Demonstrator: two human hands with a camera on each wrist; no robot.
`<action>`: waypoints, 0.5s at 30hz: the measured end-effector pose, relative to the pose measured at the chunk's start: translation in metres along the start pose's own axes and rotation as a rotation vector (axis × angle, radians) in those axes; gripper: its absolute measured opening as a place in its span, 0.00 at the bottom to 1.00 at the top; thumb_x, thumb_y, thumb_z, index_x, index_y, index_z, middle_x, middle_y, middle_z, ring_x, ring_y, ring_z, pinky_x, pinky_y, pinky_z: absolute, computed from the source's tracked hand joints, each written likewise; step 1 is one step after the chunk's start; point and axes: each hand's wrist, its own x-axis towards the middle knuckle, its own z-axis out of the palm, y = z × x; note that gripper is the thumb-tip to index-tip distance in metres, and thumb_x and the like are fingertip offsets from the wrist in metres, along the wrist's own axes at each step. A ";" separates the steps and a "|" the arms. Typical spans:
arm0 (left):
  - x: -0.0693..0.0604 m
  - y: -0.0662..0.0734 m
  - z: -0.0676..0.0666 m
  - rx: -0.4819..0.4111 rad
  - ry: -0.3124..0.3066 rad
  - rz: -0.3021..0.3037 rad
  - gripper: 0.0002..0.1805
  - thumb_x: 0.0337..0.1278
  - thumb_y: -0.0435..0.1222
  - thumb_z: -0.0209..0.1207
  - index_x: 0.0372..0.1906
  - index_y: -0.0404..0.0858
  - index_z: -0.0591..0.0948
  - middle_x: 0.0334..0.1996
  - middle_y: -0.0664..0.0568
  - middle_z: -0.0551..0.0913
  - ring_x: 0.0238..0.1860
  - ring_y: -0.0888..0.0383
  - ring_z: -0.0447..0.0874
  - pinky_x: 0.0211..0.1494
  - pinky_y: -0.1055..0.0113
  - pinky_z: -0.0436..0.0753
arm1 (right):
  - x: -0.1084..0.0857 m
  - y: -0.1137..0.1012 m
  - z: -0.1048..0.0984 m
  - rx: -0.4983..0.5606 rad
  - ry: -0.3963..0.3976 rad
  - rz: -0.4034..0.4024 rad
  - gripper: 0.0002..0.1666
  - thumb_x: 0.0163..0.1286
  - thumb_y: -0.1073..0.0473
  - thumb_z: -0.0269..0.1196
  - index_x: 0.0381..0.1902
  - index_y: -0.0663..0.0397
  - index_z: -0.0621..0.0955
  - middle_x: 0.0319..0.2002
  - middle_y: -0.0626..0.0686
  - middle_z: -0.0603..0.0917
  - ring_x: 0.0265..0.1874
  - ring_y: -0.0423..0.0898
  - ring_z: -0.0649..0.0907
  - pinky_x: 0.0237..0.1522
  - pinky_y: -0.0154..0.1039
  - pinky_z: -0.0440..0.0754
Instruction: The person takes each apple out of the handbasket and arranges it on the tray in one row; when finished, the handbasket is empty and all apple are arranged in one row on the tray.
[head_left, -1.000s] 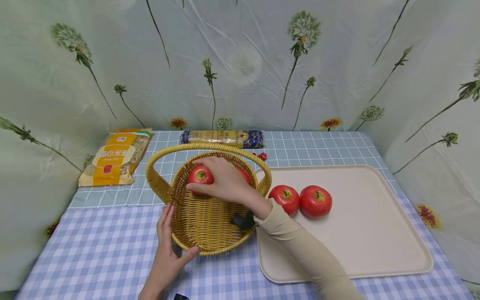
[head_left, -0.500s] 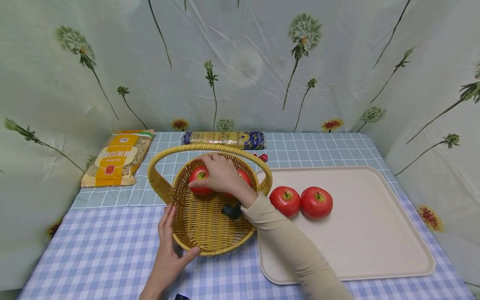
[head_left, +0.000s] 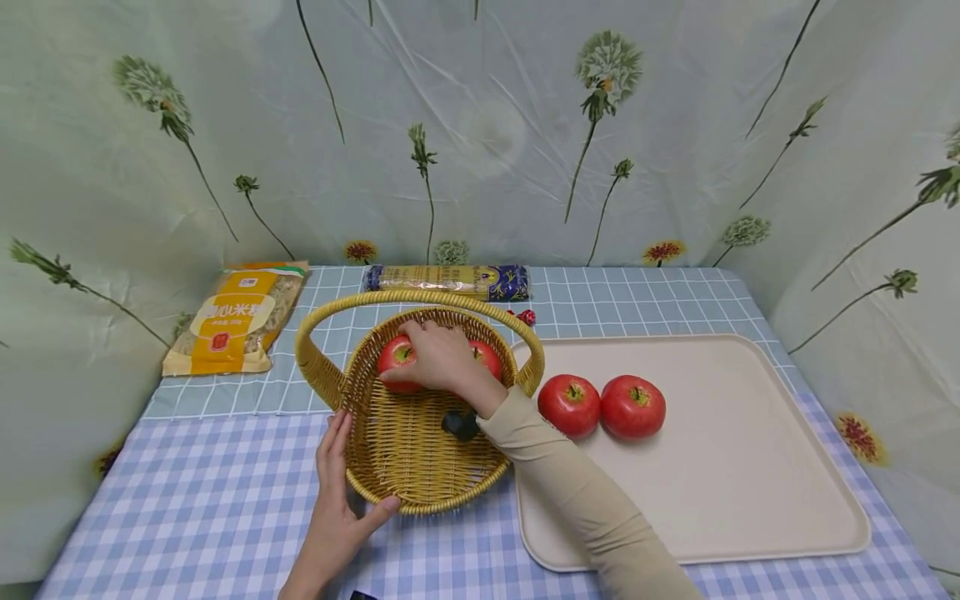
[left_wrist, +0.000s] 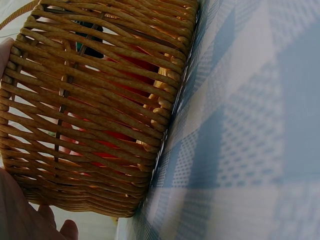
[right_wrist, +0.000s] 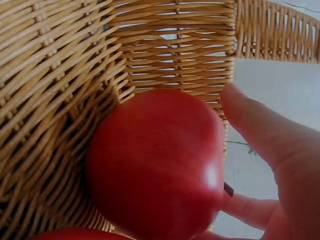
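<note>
A yellow wicker basket [head_left: 416,492] with a tall arched handle stands on the table. Inside it, toward the back, lie two red apples [head_left: 396,358] side by side. My right hand [head_left: 442,358] reaches in over the left apple [right_wrist: 160,165]. In the right wrist view its thumb stands off from the apple, while other fingers lie beside the stem end, partly hidden. My left hand [head_left: 337,496] rests against the basket's left front, fingers fairly straight along the outside and thumb by the front rim. Two more apples [head_left: 632,407] sit touching on the beige tray [head_left: 738,467].
An orange-and-clear food packet [head_left: 232,321] lies at the back left. A long packet with blue ends [head_left: 448,282] lies behind the basket, near a small red item [head_left: 527,317]. The tray adjoins the basket on the right, under my right forearm. Printed curtains enclose the table.
My right hand has shifted slightly rightward over the left apple, its fingers drawing back, and its sleeve has turned a little. The left hand, basket and tray apples keep their places.
</note>
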 end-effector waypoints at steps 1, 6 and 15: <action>0.000 0.000 0.000 -0.002 -0.001 -0.001 0.62 0.39 0.33 0.72 0.76 0.48 0.43 0.74 0.55 0.36 0.73 0.50 0.25 0.64 0.36 0.40 | 0.000 0.000 0.000 -0.001 -0.001 -0.004 0.47 0.55 0.28 0.62 0.65 0.48 0.70 0.55 0.53 0.77 0.51 0.50 0.78 0.52 0.50 0.72; 0.000 0.000 0.000 -0.011 -0.002 -0.002 0.62 0.39 0.33 0.72 0.76 0.48 0.43 0.74 0.55 0.36 0.73 0.52 0.25 0.64 0.38 0.41 | -0.001 0.000 0.001 0.007 -0.007 -0.014 0.45 0.56 0.29 0.61 0.65 0.48 0.70 0.54 0.54 0.77 0.48 0.50 0.79 0.48 0.47 0.76; 0.000 -0.003 0.000 -0.012 -0.001 -0.006 0.62 0.40 0.32 0.71 0.76 0.48 0.43 0.74 0.55 0.36 0.73 0.52 0.25 0.64 0.38 0.40 | 0.003 0.001 0.004 -0.006 -0.042 0.000 0.46 0.57 0.28 0.60 0.66 0.46 0.68 0.55 0.54 0.77 0.48 0.51 0.79 0.47 0.46 0.77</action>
